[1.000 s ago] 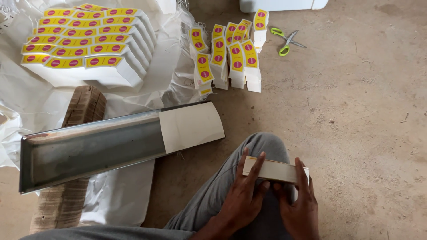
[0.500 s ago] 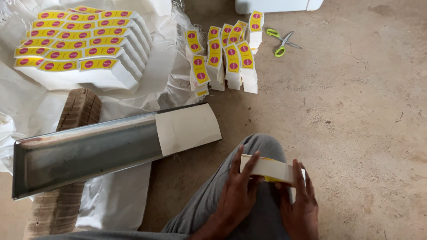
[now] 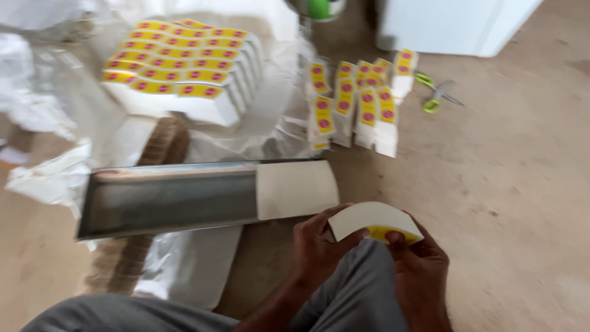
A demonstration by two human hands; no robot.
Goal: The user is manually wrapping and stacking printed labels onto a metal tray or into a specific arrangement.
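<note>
- A person is sitting on the floor, looking down at a white card blank (image 3: 373,220) that both hands are holding over a raised knee in grey trousers (image 3: 359,289).
- The left hand (image 3: 319,246) is gripping the blank's left end, fingers closed on its lower left corner and edge.
- The right hand (image 3: 418,270) is pinching the right end, thumb pressing on the yellow printed strip that is showing along the bottom edge.
- The blank is lying directly between the two hands, its long axis running left to right across the person's body, and it is bowing upward in an arch. Neither hand is clearly nearer; each is holding one end.
- Just beyond the left hand, a long metal trough (image 3: 172,200) is resting on the floor, its long axis also running left to right, with another white card blank (image 3: 296,189) curving inside its right end.
- Farther off, folded yellow-and-white cartons (image 3: 184,74) are standing in rows on crinkled plastic sheeting (image 3: 43,123), and a smaller loose group of cartons (image 3: 356,104) is standing to their right.
- Green-handled scissors (image 3: 436,95) are lying well apart on the right.
- The surface is a bare, dusty concrete floor (image 3: 522,184); a white box-like object (image 3: 455,24) is sitting at the far edge. The picture is slightly blurred.
</note>
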